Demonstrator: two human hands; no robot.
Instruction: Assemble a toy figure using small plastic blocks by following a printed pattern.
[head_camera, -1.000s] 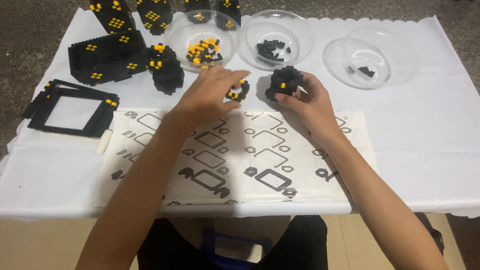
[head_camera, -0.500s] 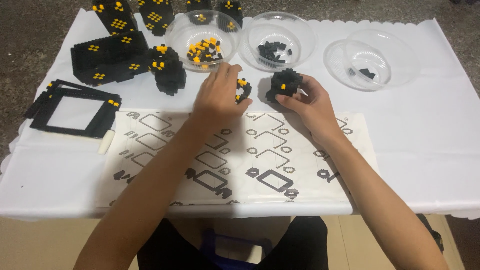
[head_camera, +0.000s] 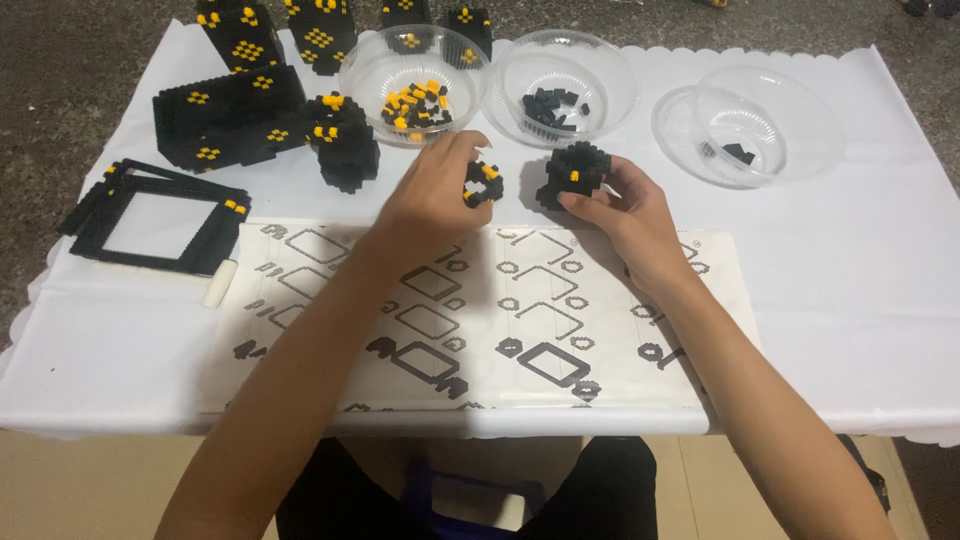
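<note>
- Lying nearest the body, a white instruction sheet (head_camera: 420, 310) is printed with black outline diagrams of block shapes; it sits flat on a white cloth (head_camera: 880, 300) with a scalloped edge.
- Both forearms cross the sheet, reaching away from the body.
- The left hand (head_camera: 432, 195) has its fingers curled together around a small block piece (head_camera: 483, 184), knobbly, black with yellow studs, pinched at the fingertips just above the cloth.
- The right hand (head_camera: 630, 215) grips a larger rounded block lump (head_camera: 572, 174), mostly black with one yellow stud, with thumb and fingers closed on its near side; it rests just beyond the sheet's far edge.
- The two pieces are near each other but apart.
- Compared with half a second ago, the left hand has lifted the small piece slightly and turned it more into view; the right hand's hold looks unchanged.
- To the left lies a flat black square frame (head_camera: 155, 215), with a small white stick (head_camera: 220, 285) beside it.
- Farther off stand studded black-and-yellow block builds (head_camera: 230, 115).
- Farthest are three clear plastic bowls: one of yellow and black bricks (head_camera: 412, 70), one of black bricks (head_camera: 566, 75), and a nearly empty one (head_camera: 745, 135).
</note>
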